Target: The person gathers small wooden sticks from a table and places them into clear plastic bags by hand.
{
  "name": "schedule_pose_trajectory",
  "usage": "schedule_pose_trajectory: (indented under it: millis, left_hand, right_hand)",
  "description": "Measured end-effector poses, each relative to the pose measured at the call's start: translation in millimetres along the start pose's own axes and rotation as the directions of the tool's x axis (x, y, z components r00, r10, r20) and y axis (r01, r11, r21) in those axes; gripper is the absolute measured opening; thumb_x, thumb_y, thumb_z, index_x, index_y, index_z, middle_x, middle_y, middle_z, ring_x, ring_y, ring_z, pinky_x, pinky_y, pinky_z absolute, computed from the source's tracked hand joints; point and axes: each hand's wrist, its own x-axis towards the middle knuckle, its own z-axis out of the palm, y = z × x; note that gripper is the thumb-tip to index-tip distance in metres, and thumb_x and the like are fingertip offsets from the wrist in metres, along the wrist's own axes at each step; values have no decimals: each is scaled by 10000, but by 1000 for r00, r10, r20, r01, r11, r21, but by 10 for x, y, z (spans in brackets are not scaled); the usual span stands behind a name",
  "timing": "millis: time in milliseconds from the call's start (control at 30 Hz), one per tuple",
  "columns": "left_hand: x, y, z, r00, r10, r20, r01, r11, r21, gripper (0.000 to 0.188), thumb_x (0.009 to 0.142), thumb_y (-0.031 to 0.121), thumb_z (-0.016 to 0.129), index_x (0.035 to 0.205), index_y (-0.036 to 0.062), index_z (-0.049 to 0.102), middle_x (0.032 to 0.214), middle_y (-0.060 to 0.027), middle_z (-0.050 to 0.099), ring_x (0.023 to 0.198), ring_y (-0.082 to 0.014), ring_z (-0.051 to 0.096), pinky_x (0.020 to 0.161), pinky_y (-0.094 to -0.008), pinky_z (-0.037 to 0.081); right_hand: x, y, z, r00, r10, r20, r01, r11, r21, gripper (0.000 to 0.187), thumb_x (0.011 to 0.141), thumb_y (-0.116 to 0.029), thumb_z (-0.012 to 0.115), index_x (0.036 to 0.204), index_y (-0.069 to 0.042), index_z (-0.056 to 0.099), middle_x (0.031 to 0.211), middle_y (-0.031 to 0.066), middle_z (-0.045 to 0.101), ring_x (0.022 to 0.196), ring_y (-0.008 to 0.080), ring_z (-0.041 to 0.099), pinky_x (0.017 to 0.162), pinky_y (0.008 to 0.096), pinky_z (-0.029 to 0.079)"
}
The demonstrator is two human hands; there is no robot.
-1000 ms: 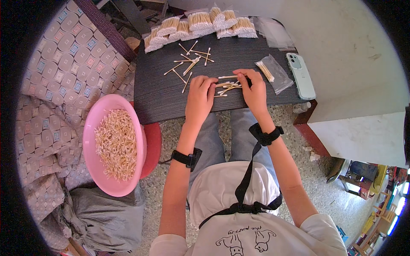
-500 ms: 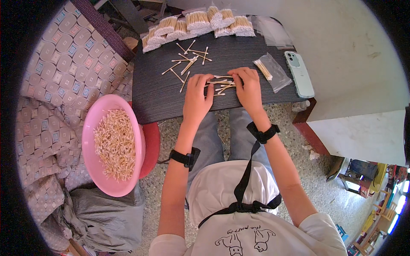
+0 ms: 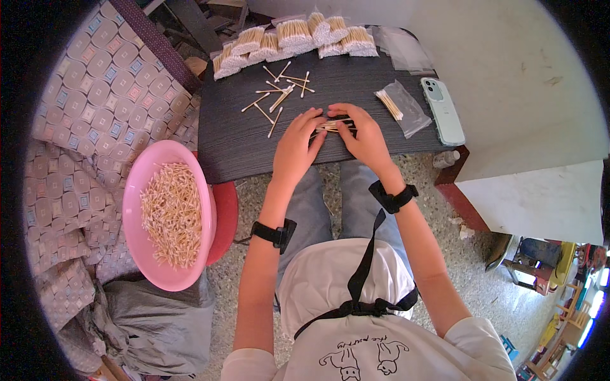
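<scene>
Near the front edge of the dark table (image 3: 241, 149), a small bunch of cotton swabs (image 3: 330, 126) lies between my hands. My left hand (image 3: 297, 141) curves around the bunch's left end, thumb and fingers against it. My right hand (image 3: 365, 136) closes on the other end in the same way. My fingers partly hide the swabs. Several loose cotton swabs (image 3: 281, 98) lie scattered just beyond my left hand. To the right of my right hand, a clear plastic bag (image 3: 416, 114) lies with some cotton swabs (image 3: 389, 105) at its mouth.
Filled bags of cotton swabs (image 3: 295, 35) line the table's far edge, beside flat clear bags (image 3: 403, 47). A pale green phone (image 3: 443, 111) lies at the right edge. At my left, a pink basin (image 3: 131, 209) full of swabs rests on a red stool (image 3: 225, 222).
My hands have come closer together around the swabs, which are now gathered into a tighter bunch. The scattered swabs beyond them have not moved.
</scene>
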Motion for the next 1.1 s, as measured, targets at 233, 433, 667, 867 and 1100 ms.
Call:
schedule_pose_trajectory:
  millis: [233,433,667,867,1100]
  left_hand:
    - [20,-10,14,998,-33,-50,30,997,-65,198,879,110,570,1064,40,587,1162,-112,599,1135,-281,546,923,-364,448]
    - [172,48,120,969,-237,-70,195,907,-374,256,952,212,476,1116,28,545,1059,-156,621,999,-289,608,813,-339,477]
    - [262,66,252,920,-289,-264,136,868,-477,265,980,218,425,1069,6,558,977,-141,645,909,-215,634,772,-322,483]
    - [327,110,261,899,-399,-182,207,752,-626,317,1005,228,359,1047,-16,557,1008,-110,619,955,-170,604,850,-292,471]
    - [205,-158,84,924,-355,-142,146,671,-727,321,1006,233,357,1084,-26,529,1043,-151,614,991,-210,605,873,-324,477]
  right_hand:
    - [8,-33,-30,993,-95,68,96,995,-13,332,781,-2,546,1108,-59,552,988,99,653,976,309,585,875,399,445]
    - [86,-10,78,995,-23,96,10,990,139,386,830,65,459,1197,-51,477,1014,122,633,996,287,592,869,355,448]
    - [175,31,169,997,-37,72,15,958,285,405,885,83,384,1276,-21,373,1118,150,539,1019,229,575,861,332,451]
    - [240,34,268,992,-127,-10,127,976,177,363,877,62,395,1230,-19,417,1003,157,563,966,266,583,869,359,447]
    - [117,-16,22,987,-119,112,101,982,158,438,842,-40,574,1259,-74,442,1034,137,573,977,276,542,897,377,419]
